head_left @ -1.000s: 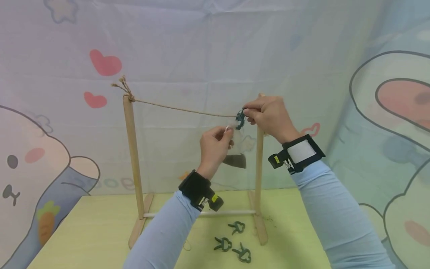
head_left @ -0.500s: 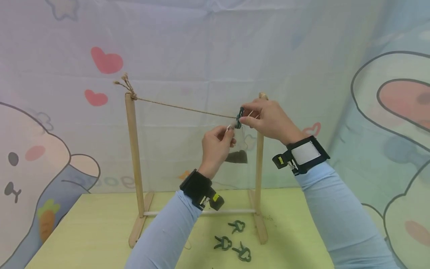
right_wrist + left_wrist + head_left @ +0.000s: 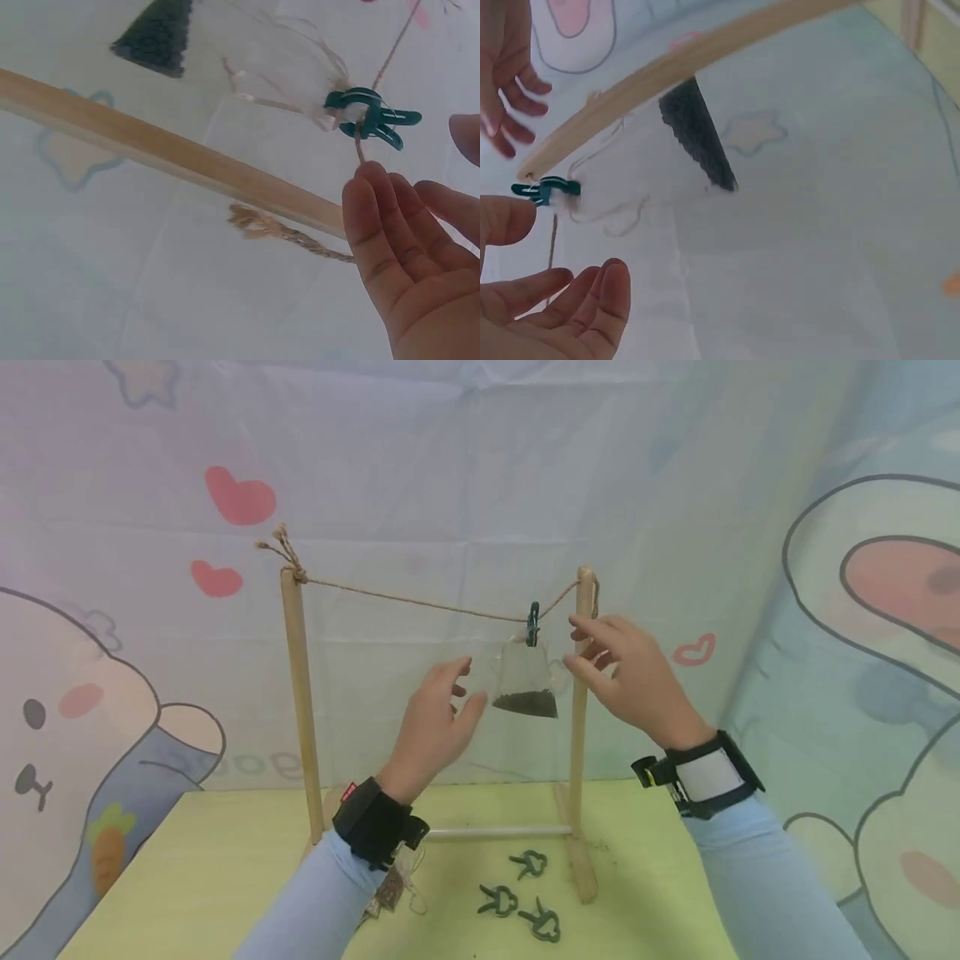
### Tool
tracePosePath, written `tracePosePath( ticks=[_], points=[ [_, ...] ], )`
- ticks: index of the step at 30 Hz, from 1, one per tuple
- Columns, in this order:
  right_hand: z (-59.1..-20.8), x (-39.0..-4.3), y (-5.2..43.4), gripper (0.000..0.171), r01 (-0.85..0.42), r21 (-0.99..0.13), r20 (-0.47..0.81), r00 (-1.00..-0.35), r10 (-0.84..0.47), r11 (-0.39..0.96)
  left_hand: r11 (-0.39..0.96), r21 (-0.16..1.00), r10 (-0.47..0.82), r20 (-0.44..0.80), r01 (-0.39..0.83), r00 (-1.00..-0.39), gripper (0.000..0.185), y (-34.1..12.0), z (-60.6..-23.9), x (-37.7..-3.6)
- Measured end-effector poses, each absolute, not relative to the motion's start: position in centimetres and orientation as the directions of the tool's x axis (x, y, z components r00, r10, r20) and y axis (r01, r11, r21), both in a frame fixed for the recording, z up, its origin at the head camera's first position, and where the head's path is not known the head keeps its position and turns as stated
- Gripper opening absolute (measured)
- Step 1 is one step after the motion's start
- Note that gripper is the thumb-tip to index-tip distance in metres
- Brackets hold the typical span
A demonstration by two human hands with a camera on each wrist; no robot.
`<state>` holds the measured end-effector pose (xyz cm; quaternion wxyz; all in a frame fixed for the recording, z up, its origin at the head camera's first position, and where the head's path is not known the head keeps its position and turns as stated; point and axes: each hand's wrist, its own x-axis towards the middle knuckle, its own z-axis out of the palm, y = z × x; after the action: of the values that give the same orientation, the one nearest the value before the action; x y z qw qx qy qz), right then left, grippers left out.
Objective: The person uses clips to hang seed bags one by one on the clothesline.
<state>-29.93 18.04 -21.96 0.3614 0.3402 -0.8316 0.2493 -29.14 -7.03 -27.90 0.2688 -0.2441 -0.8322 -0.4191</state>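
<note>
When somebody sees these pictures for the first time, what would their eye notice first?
Probably the clear plastic bag of dark grains, hung by a green plastic clip from a sagging brown rope, near the right wooden post. Below, three more green clips lie on the pale yellow table. Behind, big cartoon animals decorate the pastel backdrop.

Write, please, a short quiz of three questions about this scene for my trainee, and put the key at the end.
1. Count: how many loose clips can be seen on the table?
2. True or false: neither the left hand nor the right hand holds the bag.
3. Fill the gap: the bag hangs from the rope by a green ____.

Key: 1. Three. 2. True. 3. Clip.
</note>
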Motion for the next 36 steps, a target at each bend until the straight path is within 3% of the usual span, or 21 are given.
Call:
tracePosePath(
  ticks=[4,6,12,16,24,36],
  points=[
    [-25.8,-28.8,18.9,0.041,-0.727,-0.093,0.862,-0.401,-0.311,0.681,0.609,0.437,0.208,0.717,0.662,-0.665,0.046,-8.6,-29.5,-27.3],
    [-27.9,-28.3,19.1,0.042,-0.71,-0.091,0.881,-0.385,-0.276,0.698,0.635,0.392,0.215,0.738,0.666,-0.639,0.047,-9.1,-30.5,-26.6],
    [-33.6,-27.5,19.0,0.042,-0.682,-0.114,0.89,-0.394,-0.231,0.722,0.677,0.277,0.217,0.81,0.681,-0.545,0.046,-10.0,-33.7,-25.4],
    [-36.6,-27.4,18.7,0.041,-0.664,-0.135,0.883,-0.417,-0.214,0.736,0.699,0.251,0.214,0.819,0.669,-0.532,0.048,-10.2,-35.6,-25.0],
    [-41.2,-26.7,18.2,0.04,-0.63,-0.222,0.848,-0.502,-0.171,0.744,0.814,0.194,0.197,0.794,0.547,-0.575,0.051,-10.3,-40.4,-24.5],
    [-45.9,-25.7,17.1,0.035,-0.558,-0.354,0.768,-0.632,-0.107,0.75,0.841,0.353,0.171,0.546,0.411,-0.82,0.048,-10.0,-45.6,-24.1]
  ],
)
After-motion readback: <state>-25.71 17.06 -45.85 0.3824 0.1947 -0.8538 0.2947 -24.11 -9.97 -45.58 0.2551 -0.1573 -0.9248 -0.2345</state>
